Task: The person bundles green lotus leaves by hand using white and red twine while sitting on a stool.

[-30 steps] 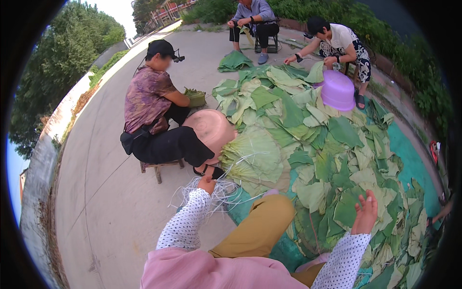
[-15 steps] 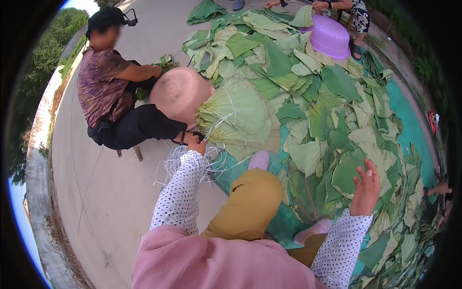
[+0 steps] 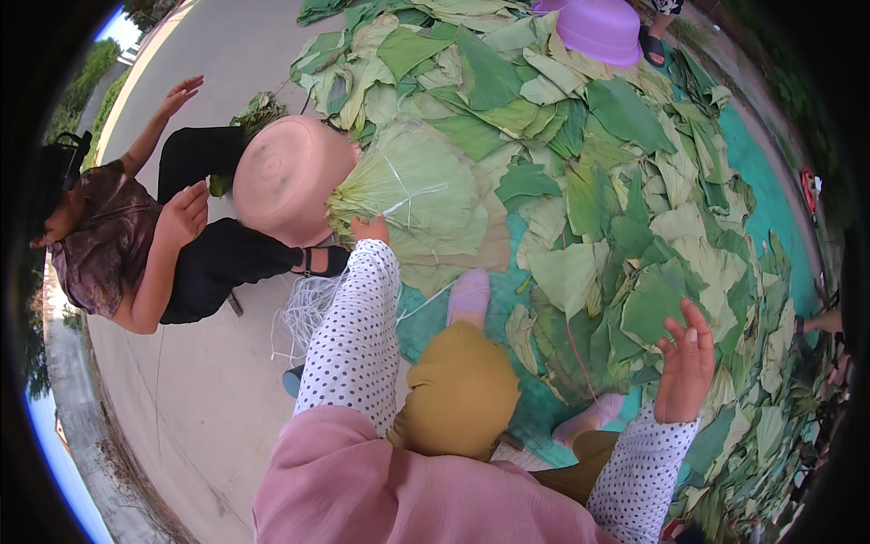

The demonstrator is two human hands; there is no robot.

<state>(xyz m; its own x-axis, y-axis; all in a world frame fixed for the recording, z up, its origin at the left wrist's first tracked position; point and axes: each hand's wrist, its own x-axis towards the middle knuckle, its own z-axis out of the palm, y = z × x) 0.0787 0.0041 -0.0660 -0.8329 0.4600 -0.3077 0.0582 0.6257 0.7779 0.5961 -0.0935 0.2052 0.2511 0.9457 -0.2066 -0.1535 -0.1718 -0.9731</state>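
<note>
My left hand [image 3: 370,228] is closed at the stem end of a bundle of dried lotus leaves [image 3: 421,195], gripping what looks like the white plastic string [image 3: 412,195] tied across it. The bundle is a flat, pale green fan with its stems gathered toward the left. My right hand [image 3: 686,372] is raised above the leaf pile with bent fingers apart, holding nothing. Under my left forearm lies a loose tangle of white string [image 3: 304,313].
Loose lotus leaves [image 3: 580,281] cover a green ground sheet [image 3: 770,190]. A pink basin [image 3: 290,172] leans beside a seated co-worker [image 3: 109,245] at left. A purple basin [image 3: 598,32] stands at the far side, near another person's foot [image 3: 654,45]. A person's arm shows at the right edge.
My left hand has moved up along the bundle's stem end. The co-worker at left has leaned back and lifted both hands off the pink basin. My right hand stays raised. The view has shifted.
</note>
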